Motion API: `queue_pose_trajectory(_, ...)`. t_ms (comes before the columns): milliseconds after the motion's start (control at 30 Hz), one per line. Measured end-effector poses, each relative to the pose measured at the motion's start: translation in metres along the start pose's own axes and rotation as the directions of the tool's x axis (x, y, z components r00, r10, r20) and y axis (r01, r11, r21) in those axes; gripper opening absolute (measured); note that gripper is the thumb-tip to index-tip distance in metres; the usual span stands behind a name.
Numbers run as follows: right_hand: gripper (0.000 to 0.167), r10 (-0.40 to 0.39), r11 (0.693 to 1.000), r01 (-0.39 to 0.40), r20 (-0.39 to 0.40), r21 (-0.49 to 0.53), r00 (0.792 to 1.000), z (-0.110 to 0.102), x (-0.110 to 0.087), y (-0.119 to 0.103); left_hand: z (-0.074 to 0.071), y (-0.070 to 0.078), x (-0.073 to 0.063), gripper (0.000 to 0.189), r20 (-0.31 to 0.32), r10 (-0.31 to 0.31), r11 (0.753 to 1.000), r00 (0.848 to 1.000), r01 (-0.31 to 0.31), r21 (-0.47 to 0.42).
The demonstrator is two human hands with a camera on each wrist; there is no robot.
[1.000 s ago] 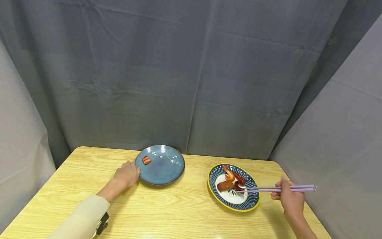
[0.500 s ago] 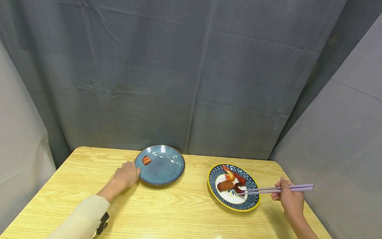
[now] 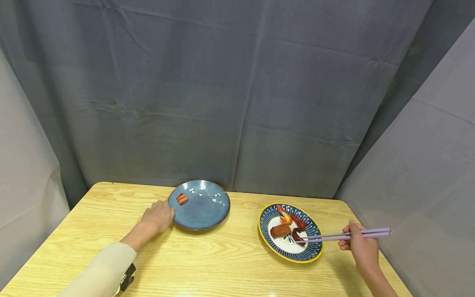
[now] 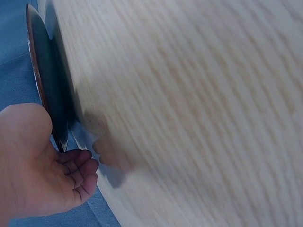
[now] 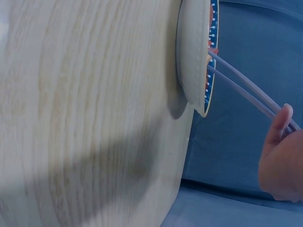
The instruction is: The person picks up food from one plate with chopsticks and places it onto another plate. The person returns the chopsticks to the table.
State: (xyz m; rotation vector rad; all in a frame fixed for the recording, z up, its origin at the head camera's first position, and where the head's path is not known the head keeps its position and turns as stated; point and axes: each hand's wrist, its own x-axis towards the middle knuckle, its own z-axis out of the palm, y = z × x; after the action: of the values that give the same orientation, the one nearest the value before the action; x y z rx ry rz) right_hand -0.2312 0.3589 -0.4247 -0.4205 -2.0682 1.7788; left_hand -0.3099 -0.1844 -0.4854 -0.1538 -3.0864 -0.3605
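With the chopsticks (image 3: 345,236) gripped in it, my right hand (image 3: 363,246) stays right of the patterned plate (image 3: 272,248). Their tips touch a dark, curved piece of food (image 3: 298,236) on that plate; whether they pinch it is unclear. Around it lie a brown block of food (image 3: 280,230), a shrimp-like orange piece (image 3: 284,215) and a red piece (image 3: 298,222). My left hand (image 3: 158,216) holds the left rim of the blue plate (image 3: 200,216). In the left wrist view its thumb (image 4: 28,124) is at the rim, with the fingers curled beside it. A small reddish striped piece (image 3: 182,199) lies on the blue plate.
Both plates stand apart on a wooden table (image 3: 222,264), towards its far edge. A grey curtain (image 3: 185,103) hangs right behind the table. Pale cloth panels (image 3: 419,173) close off the left and right sides.
The chopstick tips have shifted slightly, and the dark curved piece has moved a little towards the plate's near side. My left hand and both plates have stayed put.
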Motion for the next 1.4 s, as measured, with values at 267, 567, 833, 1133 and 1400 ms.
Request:
queue_pose_trajectory(267, 0.039, -0.028, 0.999, 0.026, 0.039, 0.044, 0.999, 0.002, -0.002, -0.011, 0.000, -0.001, -0.001, 0.041, 0.013, -0.003, 1.000, 1.000, 0.004, -0.003)
queue_pose_trajectory(567, 0.038, -0.062, 0.996, 0.054, 0.112, 0.074, 0.992, 0.016, -0.005, -0.025, 0.001, -0.001, -0.001, 0.041, 0.009, -0.001, 1.000, 1.000, 0.001, -0.002)
queue_pose_trajectory(833, 0.036, -0.111, 0.990, 0.092, 0.187, 0.106, 0.976, 0.041, -0.010, -0.037, 0.002, -0.001, 0.000, 0.041, 0.004, -0.006, 1.000, 1.000, 0.006, -0.008)
queue_pose_trajectory(1133, 0.039, -0.120, 0.992, 0.107, 0.235, 0.067, 0.965, 0.076, -0.019, -0.052, 0.000, 0.000, -0.001, 0.043, 0.018, -0.005, 1.000, 1.000, 0.005, -0.009)
queue_pose_trajectory(1400, 0.041, -0.129, 0.989, 0.104, 0.268, 0.105, 0.955, 0.107, -0.026, -0.060, 0.000, -0.001, 0.000, 0.041, -0.018, 0.004, 1.000, 1.000, -0.005, -0.007)
